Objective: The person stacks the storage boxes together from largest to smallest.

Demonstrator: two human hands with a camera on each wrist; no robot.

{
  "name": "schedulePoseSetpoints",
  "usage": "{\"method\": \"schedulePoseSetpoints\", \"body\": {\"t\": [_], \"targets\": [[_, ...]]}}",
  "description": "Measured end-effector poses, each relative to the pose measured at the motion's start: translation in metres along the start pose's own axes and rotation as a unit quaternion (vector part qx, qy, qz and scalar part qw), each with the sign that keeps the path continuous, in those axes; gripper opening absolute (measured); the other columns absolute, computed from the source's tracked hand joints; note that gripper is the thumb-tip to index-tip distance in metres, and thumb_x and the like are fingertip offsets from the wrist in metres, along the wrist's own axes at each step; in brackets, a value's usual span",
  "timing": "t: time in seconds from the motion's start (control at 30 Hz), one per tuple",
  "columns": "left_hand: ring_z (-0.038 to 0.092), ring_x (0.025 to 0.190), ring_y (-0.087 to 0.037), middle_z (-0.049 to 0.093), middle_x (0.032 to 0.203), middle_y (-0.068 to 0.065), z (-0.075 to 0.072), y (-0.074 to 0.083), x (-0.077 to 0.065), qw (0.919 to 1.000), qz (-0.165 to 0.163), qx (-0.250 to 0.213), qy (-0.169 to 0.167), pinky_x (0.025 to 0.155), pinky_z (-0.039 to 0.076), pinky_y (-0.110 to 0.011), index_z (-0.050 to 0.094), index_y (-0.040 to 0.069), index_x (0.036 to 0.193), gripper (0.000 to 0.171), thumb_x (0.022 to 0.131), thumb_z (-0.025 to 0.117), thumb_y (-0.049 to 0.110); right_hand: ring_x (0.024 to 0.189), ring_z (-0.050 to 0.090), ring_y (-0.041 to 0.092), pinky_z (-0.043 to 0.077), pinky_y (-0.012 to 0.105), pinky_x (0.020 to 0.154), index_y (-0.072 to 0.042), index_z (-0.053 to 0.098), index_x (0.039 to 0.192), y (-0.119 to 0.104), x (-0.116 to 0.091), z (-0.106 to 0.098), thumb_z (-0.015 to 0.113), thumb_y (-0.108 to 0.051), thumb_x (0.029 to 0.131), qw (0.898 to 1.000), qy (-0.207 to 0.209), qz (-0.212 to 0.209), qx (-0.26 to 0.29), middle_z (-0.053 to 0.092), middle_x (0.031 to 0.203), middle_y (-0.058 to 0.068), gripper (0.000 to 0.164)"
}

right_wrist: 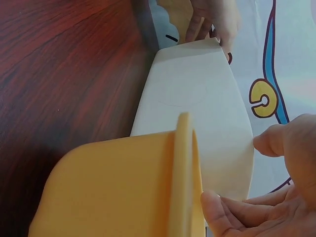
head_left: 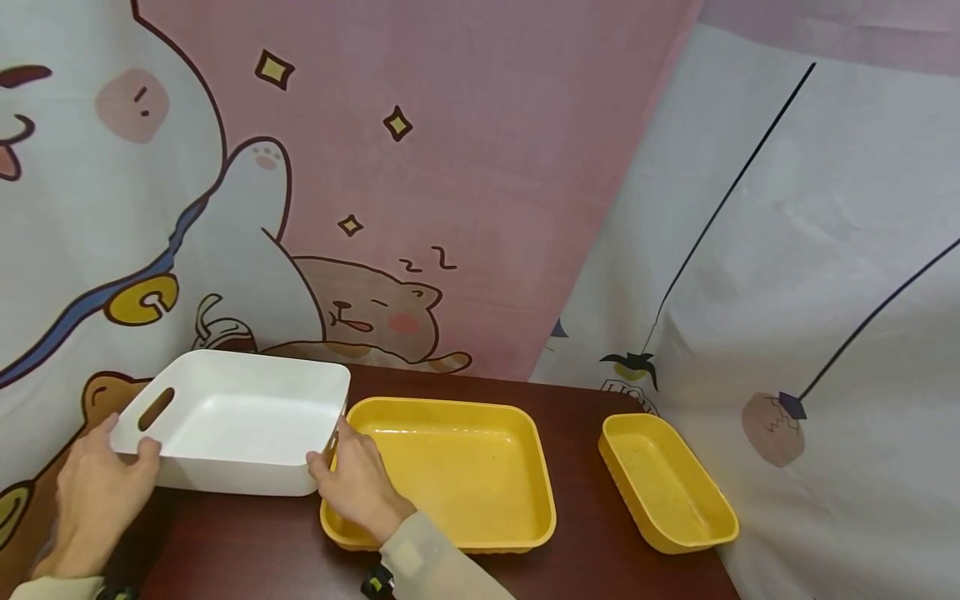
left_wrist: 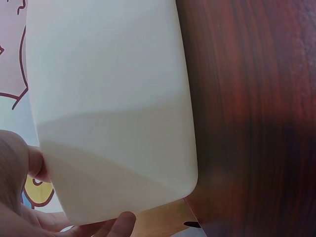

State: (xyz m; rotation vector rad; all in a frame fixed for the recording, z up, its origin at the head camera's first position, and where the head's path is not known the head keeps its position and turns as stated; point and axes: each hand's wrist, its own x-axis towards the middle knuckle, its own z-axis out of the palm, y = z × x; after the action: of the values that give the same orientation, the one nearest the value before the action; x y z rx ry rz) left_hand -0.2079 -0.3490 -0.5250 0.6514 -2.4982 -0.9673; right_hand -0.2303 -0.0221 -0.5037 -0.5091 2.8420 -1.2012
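A white rectangular bin (head_left: 232,475) with slotted handle cutouts is at the left of the dark table, its hollow facing up. My left hand (head_left: 105,492) grips its left end, thumb on the front rim. At the other end, my right hand (head_left: 360,479) holds the bin near its front corner, with the thumb over the rim. That hand is above the left part of a large yellow tray (head_left: 480,508). The right wrist view shows the yellow tray's wall (right_wrist: 108,182) close by the bin's side (right_wrist: 192,94). Whether the bin touches the table I cannot tell.
A smaller, narrow yellow tray (head_left: 667,483) stands near the table's right edge. Behind and to the right hangs a printed cloth (head_left: 480,167) with cartoon animals. Dark red-brown tabletop (head_left: 247,542) shows in front of the trays.
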Motion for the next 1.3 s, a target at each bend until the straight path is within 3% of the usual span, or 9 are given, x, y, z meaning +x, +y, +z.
{"method": "schedulePoseSetpoints", "body": {"t": [0.23, 0.7, 0.93, 1.3], "targets": [[0.039, 0.156, -0.074, 0.039, 0.171, -0.052, 0.0003, 0.0015, 0.0007, 0.9999, -0.010, 0.007, -0.007, 0.129, 0.032, -0.084, 0.033, -0.015, 0.174, 0.080, 0.108, 0.055, 0.025, 0.128, 0.070, 0.006, 0.061, 0.027, 0.115, -0.006, 0.060, 0.164, 0.0016, 0.0007, 0.0015, 0.076, -0.037, 0.113, 1.000, 0.001, -0.008, 0.003, 0.078, 0.151, 0.003, 0.062], [0.040, 0.153, -0.076, 0.042, 0.168, -0.052, -0.0025, 0.0020, -0.0011, 1.0000, 0.006, -0.007, -0.003, 0.127, 0.032, -0.085, 0.036, -0.016, 0.172, 0.080, 0.106, 0.058, 0.023, 0.126, 0.068, 0.005, 0.062, 0.028, 0.114, -0.005, 0.061, 0.164, 0.0029, -0.0003, 0.0019, 0.078, -0.034, 0.111, 1.000, 0.000, -0.006, 0.030, 0.077, 0.146, 0.003, 0.063], [0.040, 0.157, -0.073, 0.043, 0.172, -0.047, -0.0036, 0.0041, -0.0031, 0.9999, -0.001, -0.013, 0.000, 0.129, 0.032, -0.084, 0.038, -0.012, 0.174, 0.079, 0.106, 0.060, 0.023, 0.114, 0.065, 0.001, 0.061, 0.021, 0.103, -0.008, 0.062, 0.163, 0.0056, -0.0001, 0.0029, 0.079, -0.036, 0.111, 0.999, 0.005, 0.003, 0.044, 0.077, 0.137, 0.000, 0.061], [0.038, 0.162, -0.070, 0.042, 0.175, -0.045, -0.0027, 0.0079, -0.0076, 0.9997, -0.018, -0.010, 0.009, 0.135, 0.029, -0.080, 0.037, -0.012, 0.175, 0.079, 0.106, 0.059, 0.021, 0.108, 0.068, 0.000, 0.060, 0.017, 0.097, -0.012, 0.064, 0.161, 0.0100, -0.0023, 0.0014, 0.079, -0.034, 0.110, 0.997, 0.008, 0.001, 0.075, 0.078, 0.143, 0.002, 0.058]]}}
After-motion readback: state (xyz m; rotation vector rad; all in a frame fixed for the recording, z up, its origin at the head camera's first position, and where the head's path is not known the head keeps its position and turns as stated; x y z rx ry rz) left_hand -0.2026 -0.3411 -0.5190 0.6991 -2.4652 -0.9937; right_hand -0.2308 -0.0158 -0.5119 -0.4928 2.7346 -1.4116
